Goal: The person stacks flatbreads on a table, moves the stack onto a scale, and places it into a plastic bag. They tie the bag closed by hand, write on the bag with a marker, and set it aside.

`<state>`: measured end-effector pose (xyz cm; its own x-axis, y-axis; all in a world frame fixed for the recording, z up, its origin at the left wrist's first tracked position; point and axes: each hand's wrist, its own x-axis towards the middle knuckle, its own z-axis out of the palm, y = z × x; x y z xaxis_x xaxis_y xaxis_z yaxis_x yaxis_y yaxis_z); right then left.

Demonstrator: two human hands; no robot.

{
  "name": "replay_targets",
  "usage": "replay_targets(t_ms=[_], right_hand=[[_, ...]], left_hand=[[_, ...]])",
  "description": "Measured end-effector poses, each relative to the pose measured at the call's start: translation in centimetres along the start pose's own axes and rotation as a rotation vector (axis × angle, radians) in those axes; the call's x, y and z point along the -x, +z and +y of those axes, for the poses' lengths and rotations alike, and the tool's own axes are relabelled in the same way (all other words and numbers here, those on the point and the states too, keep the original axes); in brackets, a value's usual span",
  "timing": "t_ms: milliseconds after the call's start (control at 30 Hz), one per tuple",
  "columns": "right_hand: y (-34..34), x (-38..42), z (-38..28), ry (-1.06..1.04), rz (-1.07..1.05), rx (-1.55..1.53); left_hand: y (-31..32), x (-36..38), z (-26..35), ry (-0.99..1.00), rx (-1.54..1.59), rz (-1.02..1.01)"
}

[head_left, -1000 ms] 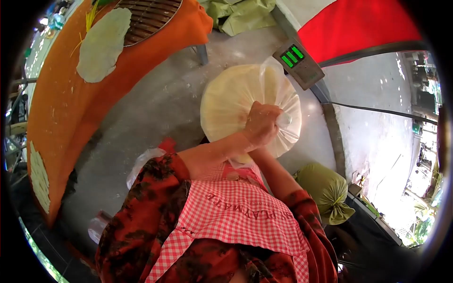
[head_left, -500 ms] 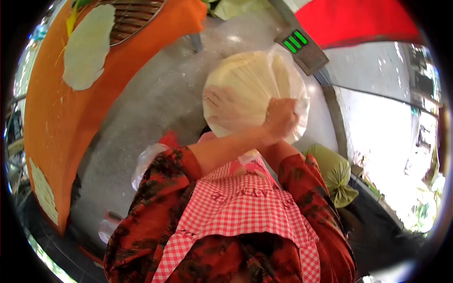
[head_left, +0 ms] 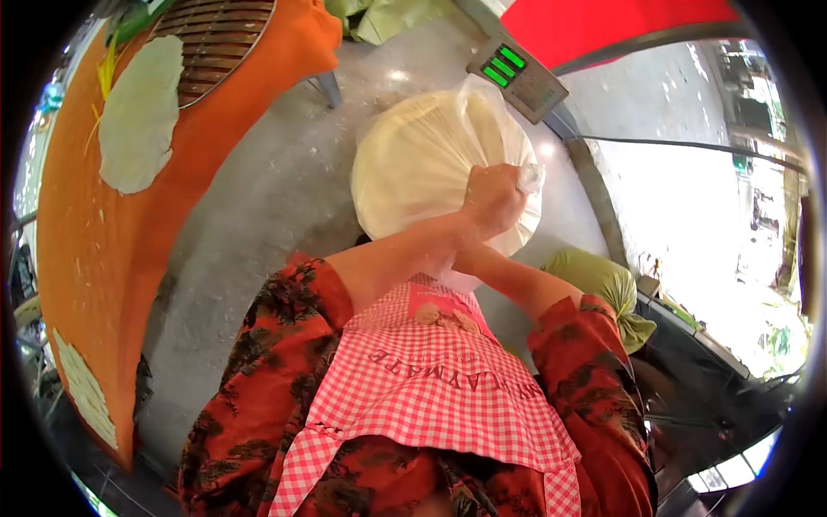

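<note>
A large clear plastic bag (head_left: 405, 164) stands in front of me, filled with pale cream, round, flat contents. Its plastic is pulled into folds toward my left hand (head_left: 494, 200), which is a fist around the gathered neck. A bunched end of plastic (head_left: 530, 178) sticks out past the knuckles. My right forearm (head_left: 508, 276) crosses beneath my left one. The right hand is hidden behind the left forearm and wrist, so its fingers do not show.
A digital display with green bars (head_left: 515, 76) stands behind the bag, near a red surface (head_left: 620, 26). On the left, an orange-covered table (head_left: 95, 284) holds a pale oval sheet (head_left: 142, 116) and a slatted round rack (head_left: 215, 43). A tied green sack (head_left: 594, 280) sits at my right.
My view has shifted, so the bag and display appear further left. The blurred pinkish shape at the bag's left side no longer shows. My left hand keeps its hold on the neck.
</note>
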<state>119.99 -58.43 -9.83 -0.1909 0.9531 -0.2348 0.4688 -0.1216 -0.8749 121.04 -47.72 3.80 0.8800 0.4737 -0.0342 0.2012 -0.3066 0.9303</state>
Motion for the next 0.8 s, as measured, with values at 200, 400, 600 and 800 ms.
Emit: replay_targets(t_ms=[200, 400, 600, 800], right_hand=[[-0.3, 1.2, -4.5, -0.031, 0.226, 0.284], [0.1, 4.6, -7.6, 0.38, -0.111, 0.834], [6.2, 4.1, 1.7, 0.566, 0.425, 0.16], [2.7, 4.1, -1.8, 0.627, -0.21, 0.806]], left_hand=[[-0.6, -0.4, -0.8, -0.068, 0.051, 0.027], [-2.1, -1.2, -1.9, -0.124, 0.245, 0.002], [-2.3, -0.7, -0.9, -0.14, 0.336, -0.13], [-1.6, -0.9, -0.8, -0.124, 0.362, -0.196]])
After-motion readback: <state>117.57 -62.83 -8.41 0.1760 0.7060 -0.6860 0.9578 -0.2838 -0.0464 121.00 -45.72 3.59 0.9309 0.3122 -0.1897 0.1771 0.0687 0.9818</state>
